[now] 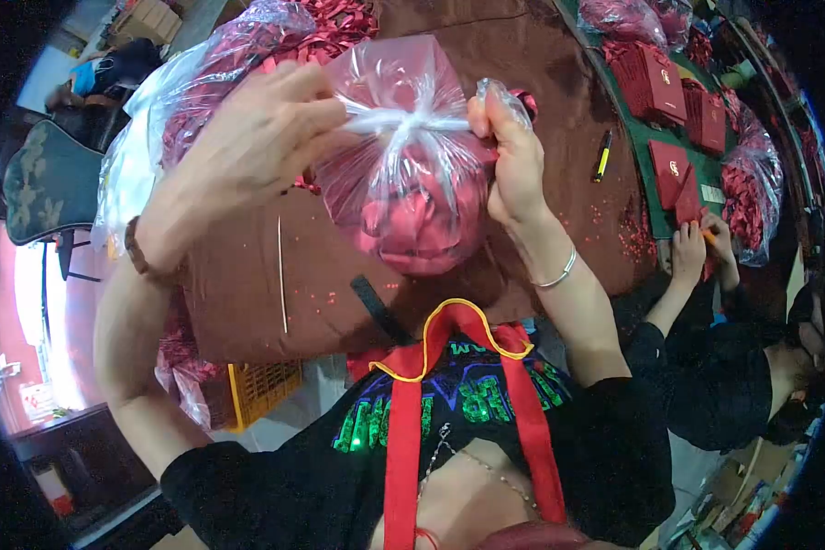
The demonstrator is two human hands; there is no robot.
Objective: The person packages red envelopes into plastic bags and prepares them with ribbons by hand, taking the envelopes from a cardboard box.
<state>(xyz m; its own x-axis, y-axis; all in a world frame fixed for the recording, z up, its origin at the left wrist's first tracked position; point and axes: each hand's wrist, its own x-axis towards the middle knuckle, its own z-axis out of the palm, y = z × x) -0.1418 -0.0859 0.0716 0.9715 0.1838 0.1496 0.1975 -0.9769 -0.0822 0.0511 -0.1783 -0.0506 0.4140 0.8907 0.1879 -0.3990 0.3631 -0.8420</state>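
A clear plastic bag (412, 202) full of red ribbon loops is held up over the brown-covered table (559, 312). Its neck is gathered into a knot, with white twisted ends going out to both sides. My left hand (266, 124), a little blurred, is closed on the left end. On the other side my right hand (513, 156) pinches the right end between thumb and fingers, and a bit of crumpled plastic sticks out above it. Some of the bag's upper film stands up behind the knot.
Bagged red ribbons (220, 73) lie at the left. A yellow-and-black cutter knife (602, 156) and a thin stick (281, 275) rest on the cloth among red scraps. At right, a co-worker's hands (692, 247) handle dark red cards (655, 92) on a green surface.
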